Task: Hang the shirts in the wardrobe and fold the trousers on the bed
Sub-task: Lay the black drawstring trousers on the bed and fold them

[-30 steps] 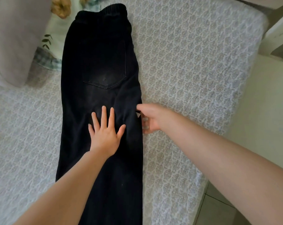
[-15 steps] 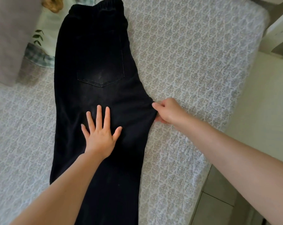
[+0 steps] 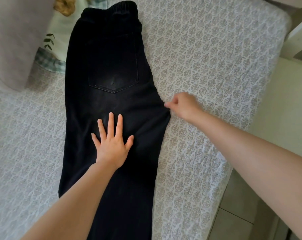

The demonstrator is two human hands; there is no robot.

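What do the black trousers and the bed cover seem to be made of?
The black trousers look like denim or fine corduroy, matte: stitched patch pocket, faded area, ribbed elastic waistband. The bed cover is likely quilted or woven cotton, matte, with a raised grey-white repeating pattern.

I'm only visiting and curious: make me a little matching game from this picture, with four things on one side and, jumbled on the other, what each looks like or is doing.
Things:
1. left hand
2. right hand
3. trousers
4. pillow

Descriptions:
A. grey, at the far left of the picture
B. pinches the dark fabric's side edge
C. lies flat with fingers spread
D. black, laid out lengthwise on the patterned sheet

Pairs: 1-C, 2-B, 3-D, 4-A
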